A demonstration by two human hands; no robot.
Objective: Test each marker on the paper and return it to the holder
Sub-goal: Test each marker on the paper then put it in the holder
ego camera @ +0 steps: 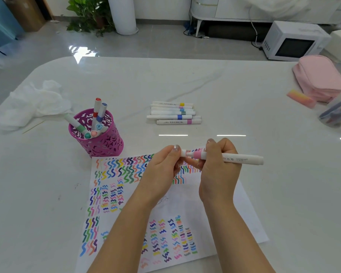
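The white marble tabletop (234, 91) fills most of the view, and at its 6 o'clock edge lies the paper (187, 203), a white sheet crowded with rows of coloured squiggles. Over the paper's 12 o'clock edge both hands meet on a pink-banded white marker (234, 158), which lies level, its long barrel running out toward 3 o'clock past the right hand (219, 170). That hand is clenched around the barrel just beside the pink band, fingers (211, 141) curled over the top and the thumb underneath. The left hand (161, 170) sits at the marker's 9 o'clock end, thumb and fingertips pinched on the white cap (183, 153); a narrow neck shows between the cap and the pink band, so the cap stands slightly apart from the barrel. At 10 o'clock from the hands, touching the paper's far corner, stands the magenta cut-out pen holder (98, 142) with several markers leaning in it. At 12 o'clock from the hands, well apart, a loose stack of white markers (173, 113) lies flat on the tabletop. A crumpled white tissue (34, 103) rests at 9 o'clock of the holder, and a pink pouch (319, 77) sits at the tabletop's 2 o'clock edge.
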